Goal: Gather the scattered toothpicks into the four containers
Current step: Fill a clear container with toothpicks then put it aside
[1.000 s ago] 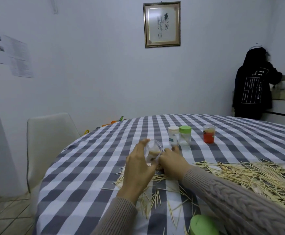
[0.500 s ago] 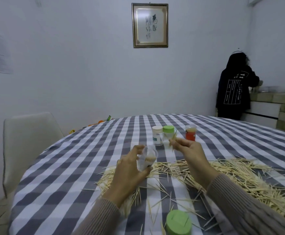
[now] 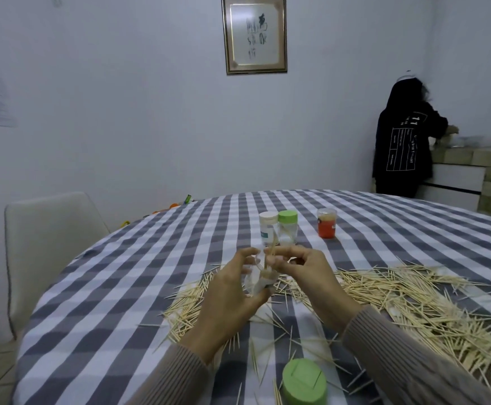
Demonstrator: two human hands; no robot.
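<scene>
My left hand (image 3: pixel 232 290) holds a small clear container (image 3: pixel 256 277) above the checked table (image 3: pixel 115 287). My right hand (image 3: pixel 302 273) pinches a small bunch of toothpicks (image 3: pixel 270 254), whose lower ends reach into the container's mouth. Scattered toothpicks (image 3: pixel 399 299) cover the cloth under and to the right of my hands. Farther back stand three containers: a white-lidded one (image 3: pixel 268 226), a green-lidded one (image 3: pixel 288 226) and an orange one (image 3: pixel 327 226). A loose green lid (image 3: pixel 304 381) lies near the front edge.
A white chair (image 3: pixel 48 247) stands at the table's left. A person in dark clothes (image 3: pixel 402 141) stands at a counter (image 3: pixel 478 168) at the back right. A framed picture (image 3: pixel 254 33) hangs on the wall.
My right hand rose from the pile with a pinch of toothpicks and came across to the container in my left hand. The container now stands more upright.
</scene>
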